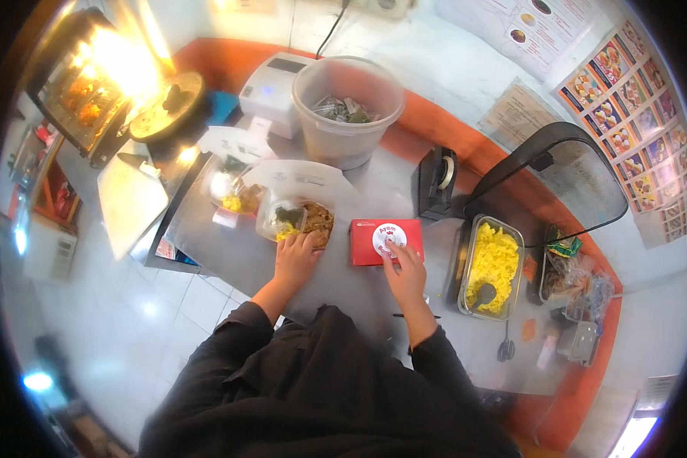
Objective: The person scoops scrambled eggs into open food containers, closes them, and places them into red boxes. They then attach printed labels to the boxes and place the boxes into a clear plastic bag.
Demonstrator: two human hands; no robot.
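Note:
At the near edge of an open paper food box [268,220], my left hand [296,260] has its fingers over the rim. The box holds a brown minced or fried filling [317,222], dark green bits and some yellow shreds; whether the fingers grip the rim is not clear. To the right lies a closed red food box [362,243] with a round white logo and printed writing. My right hand [406,277] rests its fingertips on this lid, fingers slightly apart. Behind the first box, a second open food box [214,192] holds white, yellow and brown food.
A tall plastic bucket [335,140] with wrappers stands behind, beside a white label-printer-like machine [269,86]. Rightward are a tape dispenser [433,183], a mesh food cover [584,172], a container of yellow shreds [495,255] with a spoon, and scissors [506,348]. A lit food warmer [86,86] stands left.

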